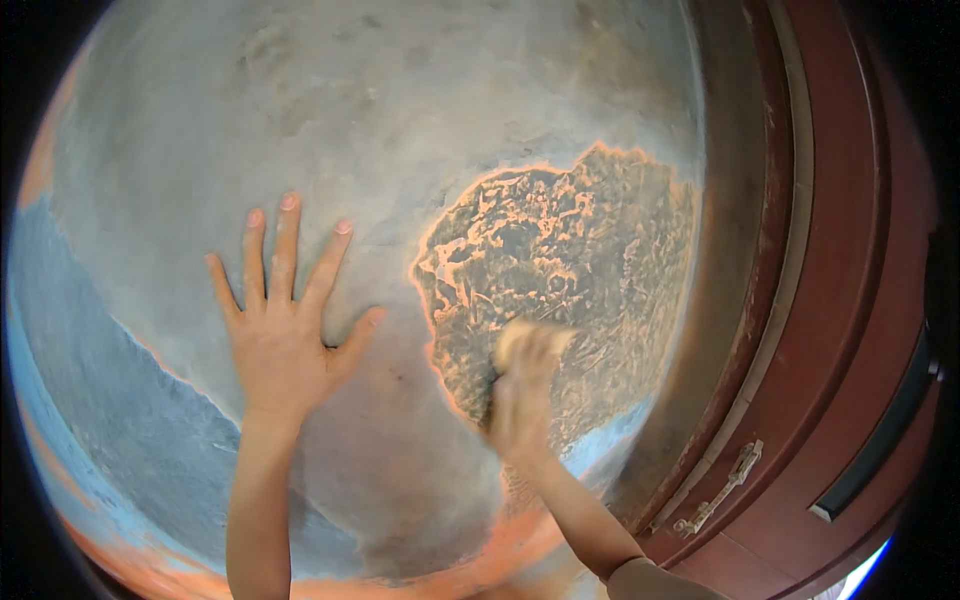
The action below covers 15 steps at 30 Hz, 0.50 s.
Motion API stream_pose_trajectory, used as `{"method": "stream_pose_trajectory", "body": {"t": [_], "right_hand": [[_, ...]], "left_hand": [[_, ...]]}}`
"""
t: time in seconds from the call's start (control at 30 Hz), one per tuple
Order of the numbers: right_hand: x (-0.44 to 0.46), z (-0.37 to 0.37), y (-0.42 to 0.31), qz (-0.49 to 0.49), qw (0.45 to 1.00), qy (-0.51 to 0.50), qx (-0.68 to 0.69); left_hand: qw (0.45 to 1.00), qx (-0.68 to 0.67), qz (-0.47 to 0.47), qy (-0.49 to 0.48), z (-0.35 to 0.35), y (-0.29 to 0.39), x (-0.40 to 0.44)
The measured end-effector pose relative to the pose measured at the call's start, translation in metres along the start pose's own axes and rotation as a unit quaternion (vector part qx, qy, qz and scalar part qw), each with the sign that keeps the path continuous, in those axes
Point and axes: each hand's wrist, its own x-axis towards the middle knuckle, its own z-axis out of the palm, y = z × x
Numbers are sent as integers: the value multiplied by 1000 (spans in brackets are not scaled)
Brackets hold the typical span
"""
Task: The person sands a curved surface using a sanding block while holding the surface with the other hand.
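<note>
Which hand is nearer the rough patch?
Right: the right hand is over the patch, low down; the left hand is spread on smooth wall left of it.

From my end I saw a dark red door (838, 240) filling the side at 3 o'clock, its edges bowed in my view. A narrow pale strip (804, 160) ran along it, just beside a reddish-brown trim (775, 150). Toward 4 o'clock I made out a pale, blotched latch (720, 490), tilted, and beyond it a dark bar (880, 435) with a light end. A bright patch (865, 577) showed lower, near the rim.
</note>
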Motion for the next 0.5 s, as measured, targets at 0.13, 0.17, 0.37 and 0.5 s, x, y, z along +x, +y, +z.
{"method": "stream_pose_trajectory", "body": {"t": [0.13,0.17,0.37,0.5], "right_hand": [[-50,-10,18,-77,968,-233,47],[-44,-15,33,-86,982,-165,26],[35,-3,-3,-41,998,-49,-23],[5,-2,5,-102,949,-295,-41]], "left_hand": [[1000,15,4,-1,1,-2,-3],[1000,21,4,-4,1,-1,-3],[1000,9,2,-10,-1,1,0],[1000,19,6,-17,-3,-1,-1]]}}
